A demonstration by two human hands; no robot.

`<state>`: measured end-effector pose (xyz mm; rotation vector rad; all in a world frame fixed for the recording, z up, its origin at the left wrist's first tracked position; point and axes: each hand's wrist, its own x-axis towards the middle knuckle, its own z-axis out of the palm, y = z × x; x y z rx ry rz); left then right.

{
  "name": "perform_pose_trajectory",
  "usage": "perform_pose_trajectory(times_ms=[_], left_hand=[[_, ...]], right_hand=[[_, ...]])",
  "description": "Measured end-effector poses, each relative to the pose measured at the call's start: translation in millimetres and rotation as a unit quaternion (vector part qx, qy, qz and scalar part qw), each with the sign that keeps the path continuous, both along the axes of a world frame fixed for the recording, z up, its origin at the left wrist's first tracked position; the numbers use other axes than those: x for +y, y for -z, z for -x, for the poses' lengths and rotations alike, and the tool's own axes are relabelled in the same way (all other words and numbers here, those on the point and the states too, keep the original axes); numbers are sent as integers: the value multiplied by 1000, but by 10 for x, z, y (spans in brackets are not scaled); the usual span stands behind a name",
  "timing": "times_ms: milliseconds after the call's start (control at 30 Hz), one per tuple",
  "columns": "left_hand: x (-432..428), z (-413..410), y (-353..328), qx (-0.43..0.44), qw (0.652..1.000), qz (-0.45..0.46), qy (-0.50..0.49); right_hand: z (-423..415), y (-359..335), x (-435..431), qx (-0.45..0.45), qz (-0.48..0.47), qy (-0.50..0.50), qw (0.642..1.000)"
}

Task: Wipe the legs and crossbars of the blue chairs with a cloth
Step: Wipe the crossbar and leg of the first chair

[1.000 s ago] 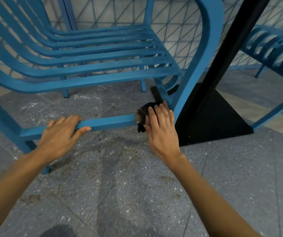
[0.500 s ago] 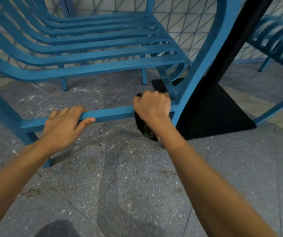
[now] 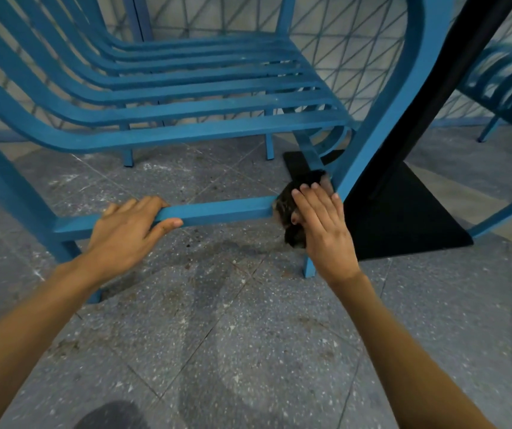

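A blue slatted chair (image 3: pixel 186 97) stands on the floor in front of me. My left hand (image 3: pixel 124 233) grips its low front crossbar (image 3: pixel 217 210), fingers over the top and thumb under it. My right hand (image 3: pixel 322 224) holds a dark cloth (image 3: pixel 288 205) against the joint where the crossbar meets the right front leg (image 3: pixel 369 150). Its fingers lie fairly straight over the cloth and its thumb is tucked into it. A lump of cloth hangs below the thumb. Part of the cloth is hidden behind the hand.
A black table post (image 3: pixel 440 88) on a flat black base (image 3: pixel 403 218) stands just right of the chair leg. A second blue chair (image 3: pixel 508 85) is at the far right. Behind is a mesh fence (image 3: pixel 335 32). The grey speckled floor (image 3: pixel 217 335) is stained.
My right hand has gone from a fist round the cloth on the crossbar end to flatter fingers on the cloth at the leg joint. My left hand has stayed on the crossbar.
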<state>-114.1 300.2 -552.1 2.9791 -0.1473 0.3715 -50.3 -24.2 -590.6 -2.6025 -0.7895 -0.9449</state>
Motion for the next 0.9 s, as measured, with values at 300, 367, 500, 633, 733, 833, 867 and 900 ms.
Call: perform_pose_trajectory(times_ms=[300, 367, 500, 633, 733, 833, 867, 900], left_hand=[[-125, -178, -248, 139, 982, 125, 32], [-406, -290, -295, 138, 977, 150, 63], [-844, -439, -227, 141, 985, 60, 80], [-854, -411, -172, 87, 993, 34, 70], [-858, -403, -173, 89, 993, 27, 66], [-857, -406, -166, 87, 993, 36, 65], [-852, -410, -160, 88, 993, 38, 65], [-857, -412, -164, 88, 993, 37, 65]], right_hand=[[675, 31, -268, 133, -283, 137, 940], [667, -156, -100, 108, -349, 143, 920], [442, -141, 349, 146, -343, 84, 924], [415, 20, 538, 192, -381, 62, 902], [422, 21, 377, 189, -345, 60, 918], [331, -31, 186, 174, -297, 113, 932], [310, -40, 191, 179, -292, 119, 932], [296, -46, 228, 190, -297, 117, 928]])
